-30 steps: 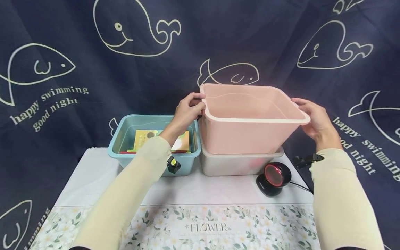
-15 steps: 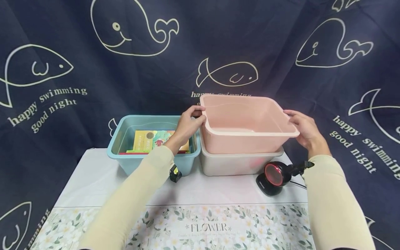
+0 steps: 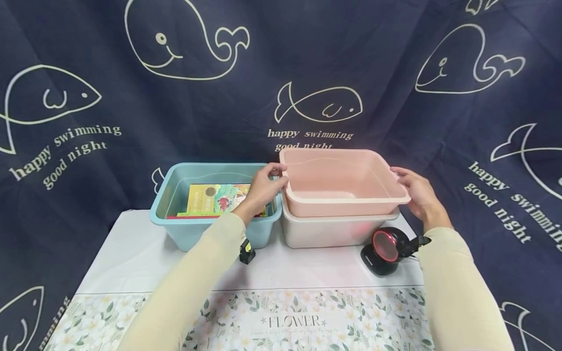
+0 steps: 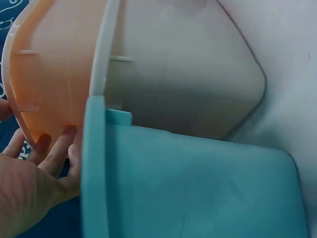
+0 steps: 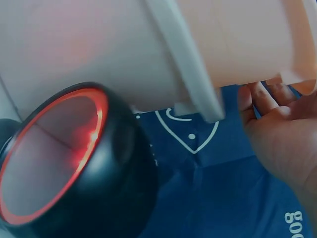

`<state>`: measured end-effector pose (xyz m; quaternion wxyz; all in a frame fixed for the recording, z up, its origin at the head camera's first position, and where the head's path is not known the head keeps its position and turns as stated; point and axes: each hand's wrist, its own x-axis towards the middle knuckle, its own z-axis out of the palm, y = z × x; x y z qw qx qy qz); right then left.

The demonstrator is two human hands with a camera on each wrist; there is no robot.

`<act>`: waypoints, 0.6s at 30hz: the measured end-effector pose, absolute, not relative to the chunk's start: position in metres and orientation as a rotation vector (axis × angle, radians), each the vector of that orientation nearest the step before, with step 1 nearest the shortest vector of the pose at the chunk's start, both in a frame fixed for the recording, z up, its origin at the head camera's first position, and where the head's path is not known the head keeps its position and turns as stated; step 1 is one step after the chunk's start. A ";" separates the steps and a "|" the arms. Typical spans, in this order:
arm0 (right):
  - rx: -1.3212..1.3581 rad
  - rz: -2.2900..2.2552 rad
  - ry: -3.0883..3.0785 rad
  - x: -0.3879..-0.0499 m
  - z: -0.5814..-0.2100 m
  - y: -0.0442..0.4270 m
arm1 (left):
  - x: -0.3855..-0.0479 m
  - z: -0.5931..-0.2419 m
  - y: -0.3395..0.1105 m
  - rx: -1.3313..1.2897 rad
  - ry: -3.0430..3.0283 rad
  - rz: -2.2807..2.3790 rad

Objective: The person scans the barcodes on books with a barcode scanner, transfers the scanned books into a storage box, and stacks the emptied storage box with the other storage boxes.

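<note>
A pink plastic bin [image 3: 347,207] sits partly down inside a whitish bin [image 3: 338,231], its rim still well above the lower one. My left hand [image 3: 263,187] grips the pink bin's left rim. In the left wrist view, the fingers [image 4: 59,148] of that hand lie against the outer wall under the rim. At the opposite end, my right hand [image 3: 419,195] holds the right rim, its fingers bent beneath the edge in the right wrist view. The inside of the whitish bin is hidden by the pink one.
Left of the stack stands a blue bin [image 3: 175,229] with several books [image 3: 219,197] in it. A black scanner-like device with a red-lit ring [image 3: 384,248] stands in front, right of the whitish bin. A dark whale-print curtain [image 3: 197,122] hangs behind the white table [image 3: 285,270].
Both hands have lowered the pink bin deeper into the whitish bin. The right hand has also shifted left, and the curtain print behind shows more.
</note>
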<state>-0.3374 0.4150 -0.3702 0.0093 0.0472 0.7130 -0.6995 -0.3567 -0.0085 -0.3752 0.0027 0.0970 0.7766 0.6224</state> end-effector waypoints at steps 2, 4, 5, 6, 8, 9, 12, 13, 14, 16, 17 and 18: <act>0.158 -2.155 2.241 -0.336 -0.374 0.415 | -0.356 -0.377 -0.008 0.309 2.482 1.903; 0.172 -2.110 2.267 -0.335 -0.378 0.416 | -0.356 -0.379 -0.007 0.314 2.534 1.841; 0.176 -2.089 2.283 -0.334 -0.379 0.416 | -0.355 -0.379 -0.007 0.318 2.556 1.811; 0.180 -2.064 2.303 -0.334 -0.380 0.417 | -0.355 -0.380 -0.007 0.318 2.579 1.775; 0.173 -2.008 2.350 -0.334 -0.381 0.417 | -0.355 -0.379 -0.009 0.325 2.623 1.704; 0.171 -1.969 2.381 -0.334 -0.382 0.416 | -0.355 -0.379 -0.011 0.336 2.646 1.664; 0.173 -1.783 2.535 -0.334 -0.380 0.412 | -0.356 -0.378 -0.019 0.395 2.700 1.552; 0.178 -1.708 2.596 -0.333 -0.379 0.410 | -0.357 -0.377 -0.022 0.421 2.711 1.521; 0.185 -1.629 2.668 -0.332 -0.377 0.406 | -0.356 -0.376 -0.027 0.443 2.719 1.491; 0.193 -1.472 2.808 -0.329 -0.372 0.398 | -0.356 -0.372 -0.037 0.502 2.732 1.441; 0.185 -1.401 2.875 -0.327 -0.368 0.393 | -0.355 -0.370 -0.043 0.521 2.743 1.416; 0.174 -1.332 2.946 -0.326 -0.364 0.388 | -0.354 -0.367 -0.049 0.538 2.763 1.381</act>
